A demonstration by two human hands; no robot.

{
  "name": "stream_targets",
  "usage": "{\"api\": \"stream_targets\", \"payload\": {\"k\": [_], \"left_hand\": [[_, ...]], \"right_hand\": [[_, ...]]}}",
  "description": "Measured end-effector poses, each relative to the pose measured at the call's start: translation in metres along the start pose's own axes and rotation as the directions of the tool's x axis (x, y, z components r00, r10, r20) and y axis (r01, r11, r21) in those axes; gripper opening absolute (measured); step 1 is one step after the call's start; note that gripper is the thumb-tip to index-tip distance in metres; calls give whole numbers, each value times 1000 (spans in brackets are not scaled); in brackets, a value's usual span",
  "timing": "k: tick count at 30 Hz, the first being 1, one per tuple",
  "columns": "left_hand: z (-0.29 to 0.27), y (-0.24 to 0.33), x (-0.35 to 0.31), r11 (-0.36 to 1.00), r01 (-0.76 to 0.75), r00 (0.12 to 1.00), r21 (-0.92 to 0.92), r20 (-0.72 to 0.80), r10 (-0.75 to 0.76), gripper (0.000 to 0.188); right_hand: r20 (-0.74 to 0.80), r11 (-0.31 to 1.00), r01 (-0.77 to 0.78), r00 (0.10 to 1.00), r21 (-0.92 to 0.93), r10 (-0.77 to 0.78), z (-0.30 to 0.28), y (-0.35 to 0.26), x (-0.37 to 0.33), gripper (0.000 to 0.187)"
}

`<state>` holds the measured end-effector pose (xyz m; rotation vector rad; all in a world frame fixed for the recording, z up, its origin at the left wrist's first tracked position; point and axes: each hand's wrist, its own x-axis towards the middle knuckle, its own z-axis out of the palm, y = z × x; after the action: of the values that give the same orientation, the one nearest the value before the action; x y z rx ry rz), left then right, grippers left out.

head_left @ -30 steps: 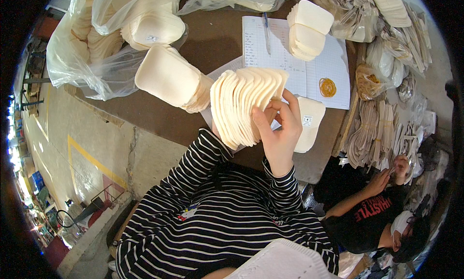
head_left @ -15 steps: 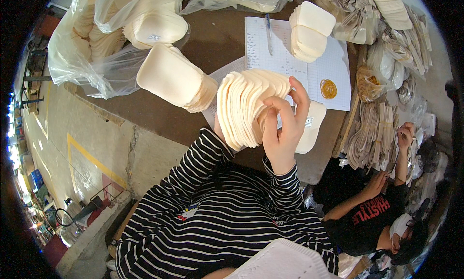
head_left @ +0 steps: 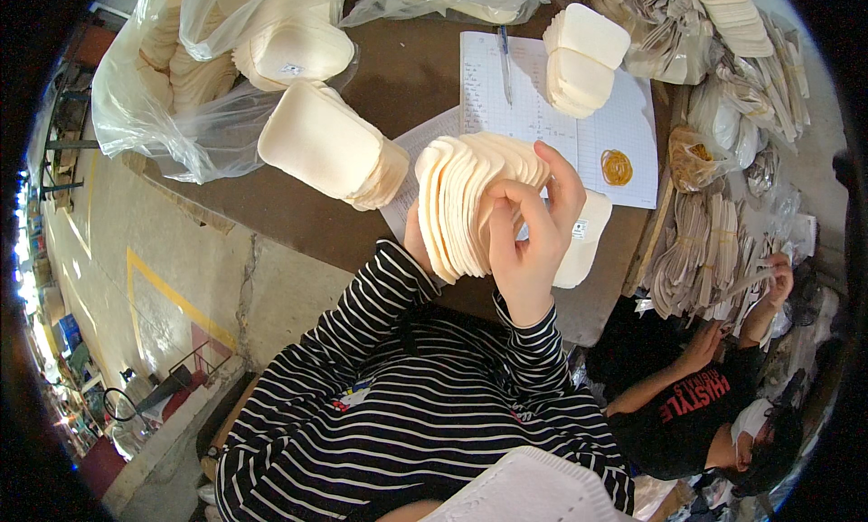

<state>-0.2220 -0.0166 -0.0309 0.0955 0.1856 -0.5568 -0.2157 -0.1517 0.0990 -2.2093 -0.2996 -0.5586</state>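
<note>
A thick stack of cream, soft-looking pads point(head_left: 466, 205) is held up over the near edge of the table, its layers fanned out. My left hand point(head_left: 415, 240) grips it from the left and underneath; most of its fingers are hidden behind the pads. At the stack's right side, my right hand point(head_left: 532, 240) has its thumb and bent fingers on the layer edges. Just left lies another stack of cream pads point(head_left: 321, 137), tilted. Beside my right hand, a cream piece with a small label point(head_left: 583, 242) rests on the table.
An open notebook point(head_left: 624, 106) bears a pen point(head_left: 505, 65), rubber bands point(head_left: 617, 167) and more pads point(head_left: 583, 65). A clear plastic bag point(head_left: 145, 115) of pads stands at the left. On the right, a co-worker's hands point(head_left: 705, 346) are near bundled grey-beige strips point(head_left: 692, 251).
The stack has shifted slightly right and its layers lean differently. My right fingers have moved a little over its edges. The co-worker's far hand has moved to the right.
</note>
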Motion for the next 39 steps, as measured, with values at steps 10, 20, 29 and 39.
{"api": "stream_targets", "payload": {"k": [10, 20, 29, 39], "left_hand": [[-5, -2, 3, 1000, -16, 998, 12, -68, 17, 57], [23, -2, 2, 996, -56, 996, -76, 71, 62, 54], [26, -4, -2, 993, -65, 985, 97, -155, 80, 61], [21, -5, -6, 986, -83, 968, 143, -222, 114, 62]], "right_hand": [[2, 996, -69, 998, 50, 69, 1, -4, -1, 17], [19, 999, -9, 1000, -48, 10, -2, -8, 1, 17], [-12, 996, -88, 996, 18, 88, 2, -3, -2, 18], [3, 997, -30, 1000, -66, 30, 2, -9, -1, 19]]}}
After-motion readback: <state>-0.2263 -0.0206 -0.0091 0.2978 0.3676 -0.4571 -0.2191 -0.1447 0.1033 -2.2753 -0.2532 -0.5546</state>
